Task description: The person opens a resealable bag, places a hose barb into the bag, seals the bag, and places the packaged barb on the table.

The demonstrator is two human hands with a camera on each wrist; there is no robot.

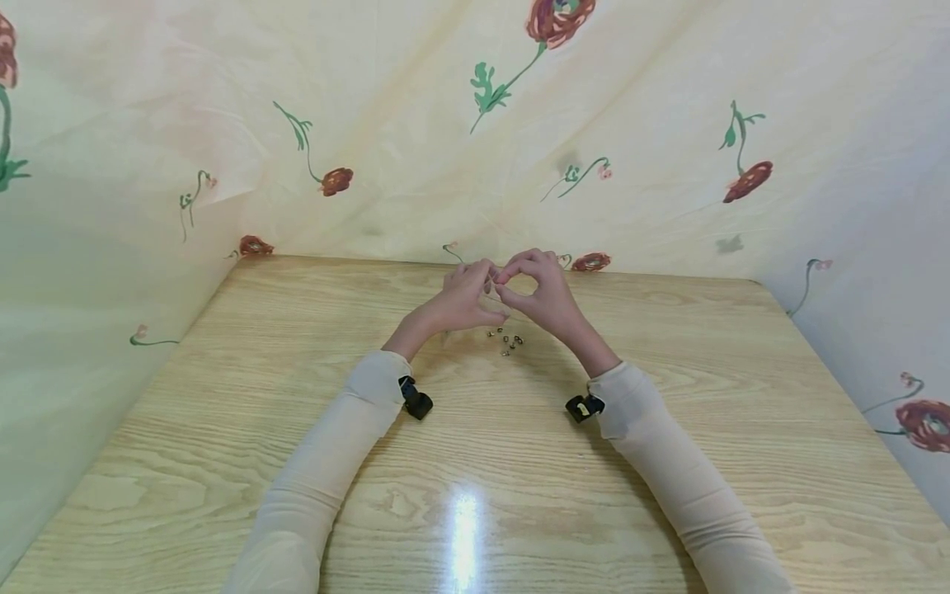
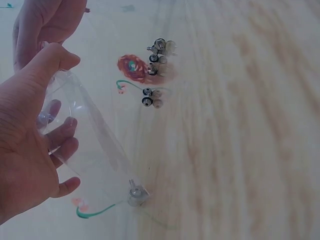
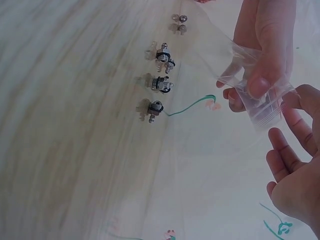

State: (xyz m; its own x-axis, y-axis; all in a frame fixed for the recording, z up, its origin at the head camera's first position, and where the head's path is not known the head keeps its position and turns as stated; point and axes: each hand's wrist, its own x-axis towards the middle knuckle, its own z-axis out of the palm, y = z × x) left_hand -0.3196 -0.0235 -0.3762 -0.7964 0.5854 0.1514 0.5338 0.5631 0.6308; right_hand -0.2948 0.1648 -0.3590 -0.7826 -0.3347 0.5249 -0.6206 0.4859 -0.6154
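My left hand [image 1: 462,299] holds a clear plastic zip bag [image 2: 95,132] near its top, between thumb and fingers. Low in the bag sits a small metal fitting [image 2: 135,195]. Thumb and forefinger of my right hand [image 1: 547,290] pinch the zip edge of the bag [image 3: 270,111], while its other fingers stay spread, as the right wrist view shows. Several small metal fittings with black rings [image 3: 161,84] lie loose on the table just below the hands. In the head view the bag is mostly hidden by the left hand.
The light wood-grain table [image 1: 475,445] ends at a flower-printed cloth [image 1: 416,124] hanging behind and along both sides. Black straps [image 1: 417,400] circle the sleeve cuffs. A bright light reflection lies on the near part of the tabletop.
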